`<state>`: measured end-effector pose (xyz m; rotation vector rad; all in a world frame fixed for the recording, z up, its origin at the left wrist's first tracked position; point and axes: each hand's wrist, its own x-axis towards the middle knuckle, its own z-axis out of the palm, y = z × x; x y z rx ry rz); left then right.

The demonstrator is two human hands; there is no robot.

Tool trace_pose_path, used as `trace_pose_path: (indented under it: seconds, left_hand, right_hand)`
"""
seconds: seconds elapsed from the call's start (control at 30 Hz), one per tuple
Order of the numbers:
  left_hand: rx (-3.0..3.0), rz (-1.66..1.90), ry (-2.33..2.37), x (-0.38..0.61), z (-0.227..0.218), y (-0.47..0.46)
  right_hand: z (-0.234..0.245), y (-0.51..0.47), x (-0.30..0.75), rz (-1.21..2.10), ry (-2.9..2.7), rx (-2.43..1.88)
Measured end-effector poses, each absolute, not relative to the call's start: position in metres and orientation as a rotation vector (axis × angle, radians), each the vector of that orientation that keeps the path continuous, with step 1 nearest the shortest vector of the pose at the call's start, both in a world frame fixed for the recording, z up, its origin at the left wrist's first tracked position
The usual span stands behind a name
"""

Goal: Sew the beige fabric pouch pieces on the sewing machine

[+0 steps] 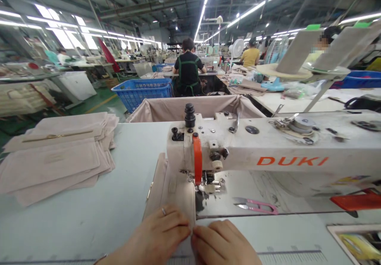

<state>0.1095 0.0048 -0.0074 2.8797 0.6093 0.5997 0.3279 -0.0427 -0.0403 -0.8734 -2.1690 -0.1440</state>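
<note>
The cloth piece [180, 201] is laid flat on the bench [127, 213], at the left end of the sewing machine [297, 159]. Its long axis is directed away from the body, and its far part is passed beside and partly beneath the machine head. A brass-coloured zipper [150, 189] is carried along its left margin.

The near right edge is pinched by the left hand [168, 231] and the right hand [224, 243]; each grip is narrow and closed on cloth, with the fingertips brought almost together. The thumbs are not clearly shown. The bulk of the cloth is located ahead of both grips and to their left; the left hand, placed over it, is nearer. The right edge is aligned roughly with the orange guard [197, 159], just left of the presser foot [210, 188].

Pink snips [262, 206] are placed on the machine bed, right of the foot. A stack of cut pieces [50, 165] is positioned well apart, at far left. Behind the machine, a blue basket [143, 94] and a seated co-worker [188, 68] are seen.
</note>
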Motion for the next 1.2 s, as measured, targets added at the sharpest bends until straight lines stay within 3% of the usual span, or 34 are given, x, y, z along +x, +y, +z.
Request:
trace_pose_path:
  seconds: [0.2,0.63,0.83,1.2]
  left_hand:
    - [2.831,0.669,0.571,0.112,-0.005,0.021]
    - [2.856,0.72,0.617,0.113,-0.008,0.065]
    - [2.879,0.583,0.82,0.117,-0.009,0.077]
    - [2.793,0.692,1.034,0.119,-0.017,0.084]
  right_hand:
    - [-0.036,-0.026,0.327,-0.14,-2.182,-0.874]
    - [-0.024,-0.001,0.335,0.271,-2.375,-1.102]
    - [-0.039,0.005,0.33,0.213,-2.291,-1.207]
    - [-0.035,0.007,0.329,0.15,-2.152,-1.088]
